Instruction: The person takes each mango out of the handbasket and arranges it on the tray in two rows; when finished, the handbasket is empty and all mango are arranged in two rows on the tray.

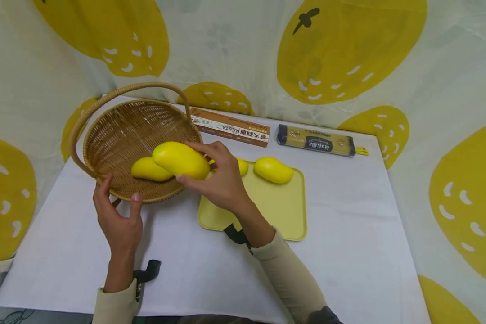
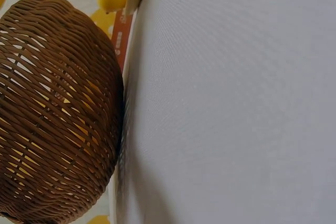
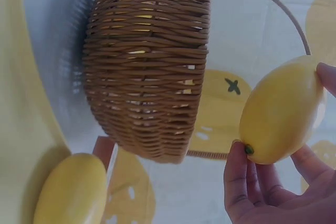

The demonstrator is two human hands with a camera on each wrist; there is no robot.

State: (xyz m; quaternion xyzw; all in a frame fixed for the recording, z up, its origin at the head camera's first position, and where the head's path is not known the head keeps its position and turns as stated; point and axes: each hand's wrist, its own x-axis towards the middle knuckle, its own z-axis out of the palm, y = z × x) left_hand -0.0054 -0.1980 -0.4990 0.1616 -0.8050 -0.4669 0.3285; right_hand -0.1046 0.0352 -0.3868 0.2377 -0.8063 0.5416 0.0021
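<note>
My right hand [image 1: 223,182] holds a yellow mango [image 1: 180,159] with a greenish end over the near right side of a wicker basket [image 1: 121,128]. In the right wrist view, thumb and fingers grip this mango [image 3: 283,111] above the level of the basket's rim [image 3: 202,66]. Another mango [image 1: 147,170] lies inside the basket, partly covered by the held one. My left hand [image 1: 119,225] grips the basket's near left rim, with some fingers hidden below it. The left wrist view shows the basket's woven side [image 2: 58,108] but not the hand.
A pale yellow tray [image 1: 275,207] right of the basket bears two mangoes: one [image 1: 273,170] in full view, one [image 1: 242,167] partly behind my right hand. Along the back lie a pasta box [image 1: 231,128] and a spaghetti packet [image 1: 316,140]. The basket's tall handle [image 1: 146,85] arches over it.
</note>
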